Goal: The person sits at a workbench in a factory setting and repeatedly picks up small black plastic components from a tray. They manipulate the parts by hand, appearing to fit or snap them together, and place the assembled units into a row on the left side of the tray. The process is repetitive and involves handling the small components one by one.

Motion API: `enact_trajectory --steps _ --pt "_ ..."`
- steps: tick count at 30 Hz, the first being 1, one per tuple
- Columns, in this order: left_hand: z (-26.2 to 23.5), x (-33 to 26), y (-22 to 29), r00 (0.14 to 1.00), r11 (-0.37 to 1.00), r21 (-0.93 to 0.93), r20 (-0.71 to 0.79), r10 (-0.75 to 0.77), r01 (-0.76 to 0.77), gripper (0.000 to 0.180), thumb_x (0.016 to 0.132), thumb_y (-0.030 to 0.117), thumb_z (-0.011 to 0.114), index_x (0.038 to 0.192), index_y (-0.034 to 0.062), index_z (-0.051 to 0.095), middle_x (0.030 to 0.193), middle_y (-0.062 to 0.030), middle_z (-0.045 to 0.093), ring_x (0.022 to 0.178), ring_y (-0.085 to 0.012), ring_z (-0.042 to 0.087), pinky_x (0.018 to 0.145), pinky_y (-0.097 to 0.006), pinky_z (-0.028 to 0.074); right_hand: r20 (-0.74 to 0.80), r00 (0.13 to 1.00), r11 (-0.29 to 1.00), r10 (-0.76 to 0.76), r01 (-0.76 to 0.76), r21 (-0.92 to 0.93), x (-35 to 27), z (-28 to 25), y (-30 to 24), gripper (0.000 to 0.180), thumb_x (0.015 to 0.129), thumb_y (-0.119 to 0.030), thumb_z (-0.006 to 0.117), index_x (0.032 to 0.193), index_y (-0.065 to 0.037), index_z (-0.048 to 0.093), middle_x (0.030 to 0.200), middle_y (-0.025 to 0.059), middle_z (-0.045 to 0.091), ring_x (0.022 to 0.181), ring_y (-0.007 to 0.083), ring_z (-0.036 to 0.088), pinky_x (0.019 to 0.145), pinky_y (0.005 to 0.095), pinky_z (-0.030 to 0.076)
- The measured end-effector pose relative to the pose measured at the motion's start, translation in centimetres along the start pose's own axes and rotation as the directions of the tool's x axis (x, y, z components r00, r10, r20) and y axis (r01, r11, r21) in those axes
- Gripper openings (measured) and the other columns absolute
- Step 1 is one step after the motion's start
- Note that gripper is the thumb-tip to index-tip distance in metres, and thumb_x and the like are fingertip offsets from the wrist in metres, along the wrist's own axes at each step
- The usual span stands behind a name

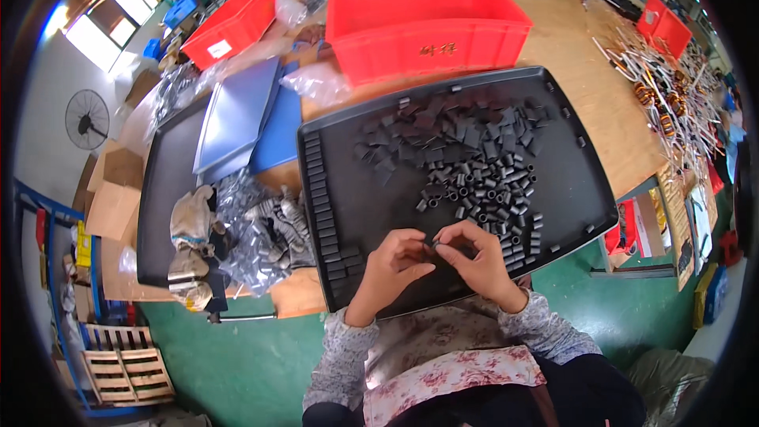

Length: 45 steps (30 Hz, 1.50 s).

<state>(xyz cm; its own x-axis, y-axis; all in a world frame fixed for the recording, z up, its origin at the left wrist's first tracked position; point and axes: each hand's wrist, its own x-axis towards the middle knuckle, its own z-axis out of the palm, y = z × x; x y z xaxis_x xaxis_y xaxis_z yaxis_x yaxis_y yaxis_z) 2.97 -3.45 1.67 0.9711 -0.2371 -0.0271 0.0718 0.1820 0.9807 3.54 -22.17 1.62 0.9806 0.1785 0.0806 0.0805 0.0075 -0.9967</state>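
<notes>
Over the front part of a large black tray, my two hands meet at the fingertips. My right hand pinches a small black piece between thumb and fingers. My left hand is curled with its fingertips against that spot; what it grips is mostly hidden. Just beyond the hands lies a heap of short black tubes. Farther back spreads a pile of flat black pieces. A line of dark rectangular pieces runs along the tray's left side.
Behind the tray stands a big red bin, with another red bin to its left. Gloves, plastic bags and blue folders lie at left. Bundled wires cover the table's right end.
</notes>
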Motion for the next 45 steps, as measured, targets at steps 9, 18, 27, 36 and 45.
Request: enact_trajectory --steps 9,18,27,36,45 --pt "-1.5 -0.6 -1.3 0.985 0.985 0.091 0.081 -0.152 0.144 0.015 0.083 -0.001 0.076 0.094 -0.0038 0.066 0.081 -0.0049 0.067 0.072 -0.0092 0.065 0.066 -0.024 0.055 0.227 0.957 0.894 0.181 -0.256 0.368 0.9 0.4 0.0 0.007 0.093 -0.005 0.066 0.098 -0.001 0.065 0.095 0.0001 0.067 0.087 0.0055 0.059 0.079 0.0243 0.049" --pt "-1.4 -0.5 -0.8 0.986 0.983 0.141 0.099 -0.133 0.118 0.02 0.086 -0.002 0.071 0.106 -0.0038 0.069 0.094 -0.0068 0.07 0.082 -0.0114 0.067 0.074 -0.025 0.055 0.337 0.904 0.866 -0.263 0.376 -0.331 1.6 -1.0 -1.1 0.017 0.08 0.002 0.072 0.096 -0.002 0.068 0.101 0.01 0.069 0.096 0.0252 0.064 0.086 0.0359 0.05" --pt "-7.4 0.0 1.5 0.821 0.306 0.931 -0.012 0.571 -0.199 0.027 0.071 0.002 0.078 0.098 0.0069 0.076 0.087 -0.0073 0.071 0.09 -0.0286 0.062 0.076 -0.038 0.052 0.379 0.905 0.696 -0.194 0.399 -0.597 -0.3 -0.4 -1.6 0.039 0.07 -0.006 0.08 0.105 -0.006 0.063 0.102 0.0086 0.063 0.095 0.0305 0.059 0.081 0.0395 0.051" --pt "-6.8 -1.1 1.6 0.838 0.259 0.957 -0.032 0.545 -0.132 0.03 0.07 0.009 0.082 0.098 0.0066 0.074 0.094 -0.0072 0.07 0.1 -0.0302 0.059 0.086 -0.039 0.049 0.344 0.93 0.791 -0.132 0.308 -0.529 -0.3 1.1 -0.1 0.026 0.077 0.004 0.071 0.099 -0.003 0.06 0.092 0.0116 0.065 0.087 0.0319 0.063 0.075 0.0367 0.051" --pt "-3.1 -1.1 -0.3 0.973 0.862 0.46 0.017 0.229 -0.211 0.023 0.075 -0.002 0.076 0.078 0.0027 0.054 0.101 -0.0086 0.071 0.09 -0.0199 0.062 0.078 -0.031 0.05 0.236 0.967 0.831 -0.096 0.209 -0.516 2.3 1.2 -1.5 0.028 0.081 0.002 0.067 0.108 -0.003 0.059 0.097 0.0123 0.067 0.095 0.0309 0.065 0.078 0.0374 0.053"
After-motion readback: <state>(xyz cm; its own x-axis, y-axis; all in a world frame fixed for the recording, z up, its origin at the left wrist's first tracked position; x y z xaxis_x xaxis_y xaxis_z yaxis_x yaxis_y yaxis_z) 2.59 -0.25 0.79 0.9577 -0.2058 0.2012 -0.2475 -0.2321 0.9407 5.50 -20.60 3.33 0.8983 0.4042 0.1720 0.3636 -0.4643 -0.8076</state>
